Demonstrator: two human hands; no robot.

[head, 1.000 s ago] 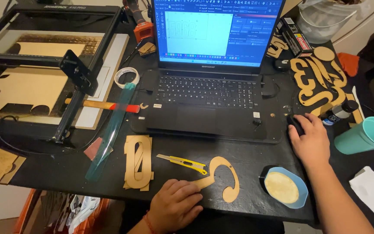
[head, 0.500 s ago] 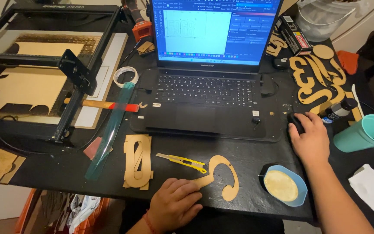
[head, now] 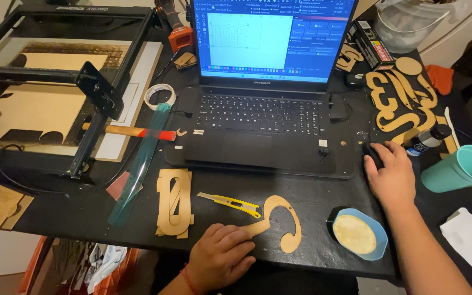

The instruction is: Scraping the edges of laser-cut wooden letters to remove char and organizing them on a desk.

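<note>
1. The left hand lay flat, fingers loosely curled, on the near edge of the black table, its fingertips touching the end of a curved wooden cutout; it gripped nothing.
2. The right hand was cupped over a black mouse just right of the laptop.
3. A yellow utility knife lay just beside the cutout, above the left hand.
4. A blue bowl sat near the right forearm, a teal cup further right.

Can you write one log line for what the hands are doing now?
left hand: resting on curved wooden cutout | right hand: on black mouse | laptop: open
</note>
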